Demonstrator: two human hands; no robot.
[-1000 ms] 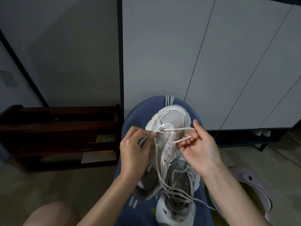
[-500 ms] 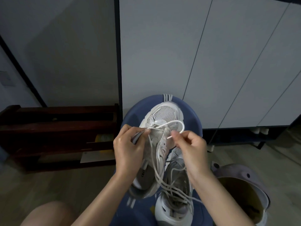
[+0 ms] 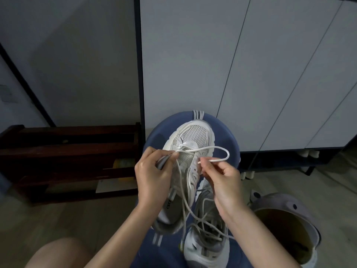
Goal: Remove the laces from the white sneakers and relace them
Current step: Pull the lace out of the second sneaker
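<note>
Filling the background: white cabinet doors (image 3: pixel 241 74) w/ a dark wooden rack (image 3: pixel 67 151) low on the left. Below them, a blue round stool (image 3: pixel 154 136) carries two white sneakers. A pale bin (image 3: pixel 289 219) w/ dark dot eyes stands on the floor to the right. The upper sneaker (image 3: pixel 193 136) lies toe pointing away, tilted, its heel end overlapping the lower sneaker (image 3: pixel 204 242), which sits nearer the person and is partly under the right forearm. Left hand (image 3: pixel 152 176) grips the upper sneaker's left side, thumb & fingers curled round the eyelet edge, thumb tip pressing the lace (image 3: pixel 216 148) against it near the toe mesh. From there the lace crosses the mesh, loops out to the right & curls back to the right hand (image 3: pixel 222 180), whose thumb & forefinger pinch it just behind the lace tip (image 3: pixel 200 162); tip points at the shoe's right eyelet row, just beside it, contact unclear. Loose lace lengths trail down over both shoes.
</note>
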